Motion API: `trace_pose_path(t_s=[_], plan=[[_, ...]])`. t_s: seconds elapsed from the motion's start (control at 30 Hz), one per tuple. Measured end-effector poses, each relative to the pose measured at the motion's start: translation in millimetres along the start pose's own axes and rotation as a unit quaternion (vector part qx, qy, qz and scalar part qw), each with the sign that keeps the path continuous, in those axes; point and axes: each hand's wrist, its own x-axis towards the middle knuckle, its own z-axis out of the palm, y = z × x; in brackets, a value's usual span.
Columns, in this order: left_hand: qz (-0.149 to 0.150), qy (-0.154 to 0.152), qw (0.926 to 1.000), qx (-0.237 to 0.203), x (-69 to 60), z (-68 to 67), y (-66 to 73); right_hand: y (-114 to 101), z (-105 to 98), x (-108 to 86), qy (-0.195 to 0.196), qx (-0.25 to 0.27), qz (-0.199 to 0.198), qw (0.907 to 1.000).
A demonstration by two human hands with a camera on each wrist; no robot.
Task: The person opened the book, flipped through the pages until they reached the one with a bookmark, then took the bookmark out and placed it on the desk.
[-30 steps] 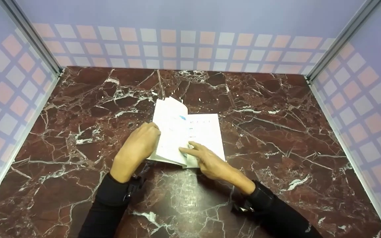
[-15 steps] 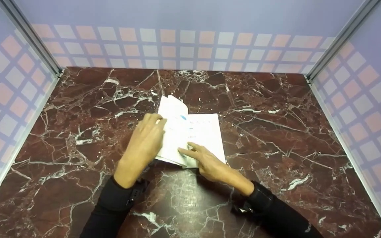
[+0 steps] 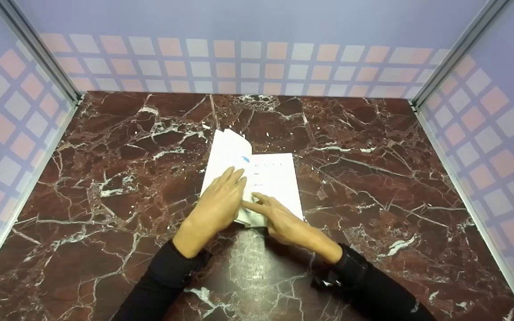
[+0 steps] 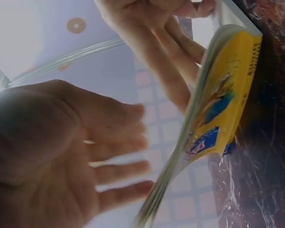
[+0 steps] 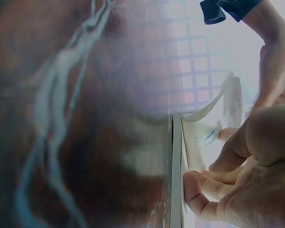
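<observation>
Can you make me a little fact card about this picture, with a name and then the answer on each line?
Main thing: open book, left side tilted up off the table
Pages: white, with a blue mark
Cover: yellow cover with a blue picture
Left hand: left hand over the left page, fingers straight; touching or not, I can't tell
Right hand: right hand, fingertips on the book near its middle fold
Table: dark red table with pale veins
Clothes: black sleeves
</observation>
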Motion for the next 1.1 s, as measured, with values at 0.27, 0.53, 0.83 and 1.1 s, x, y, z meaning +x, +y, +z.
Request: trace_pose_path(t_s=[0.27,0.53,0.83,1.1], plan=[[-0.052,-0.06,0.9963,-0.033,-4.8,4.5,-3.8,1,-4,-1.0,0.018,0.036,-0.022,0.999],[-0.08,-0.097,0.9908,-0.049,-3.8,1.5,-2.2,3,-20,-1.6,0.136,0.045,0.024,0.9893],[-0.082,-0.102,0.99,-0.054,-4.1,3.4,-1.6,0,-26,-10.1,0.222,-0.263,0.167,0.9239],[-0.078,-0.082,0.9927,-0.042,-4.8,5.5,-1.7,-4,-9,-11.0,0.166,-0.361,0.198,0.8959]])
